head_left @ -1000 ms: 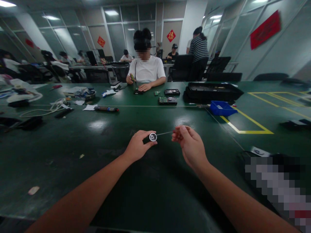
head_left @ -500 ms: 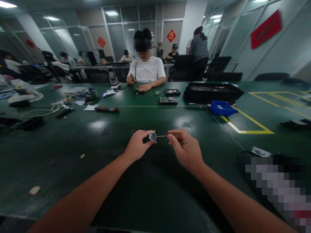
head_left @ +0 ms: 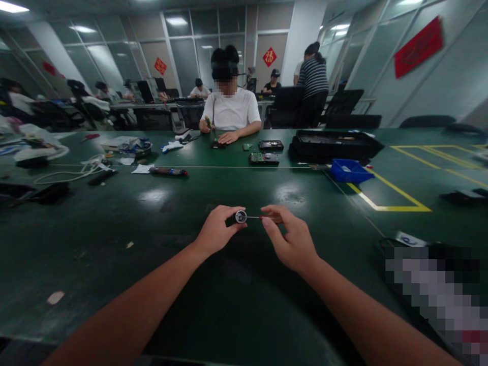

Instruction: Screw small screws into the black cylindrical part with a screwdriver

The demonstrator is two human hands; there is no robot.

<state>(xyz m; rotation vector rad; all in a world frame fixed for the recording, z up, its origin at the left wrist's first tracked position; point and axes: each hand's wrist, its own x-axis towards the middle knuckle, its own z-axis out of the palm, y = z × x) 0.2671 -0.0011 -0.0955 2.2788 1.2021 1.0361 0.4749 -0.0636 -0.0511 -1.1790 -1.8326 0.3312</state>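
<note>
My left hand (head_left: 218,230) is closed around a small round part (head_left: 241,217) with a silvery rim and a dark, hollow inside. Its open end faces me, between thumb and index finger. From the right, my right hand (head_left: 292,234) grips a screwdriver (head_left: 254,217) by its handle, which the fingers mostly cover. The thin metal shaft points left and its tip meets the right side of the round part; whether it sits in a screw is too small to tell. Both hands are above the green table (head_left: 213,315).
Across the table a person in a white shirt (head_left: 231,109) handles a small dark device. Before them lie circuit-board devices (head_left: 264,158). A blue bin (head_left: 351,171) and black tray (head_left: 335,145) stand back right, a brown-handled tool (head_left: 168,172) left of centre. A blurred-out object (head_left: 434,295) is at right.
My right thumb and fingers have shifted slightly on the screwdriver handle. The round part and the shaft stay together between my hands, and the view has moved a little.
</note>
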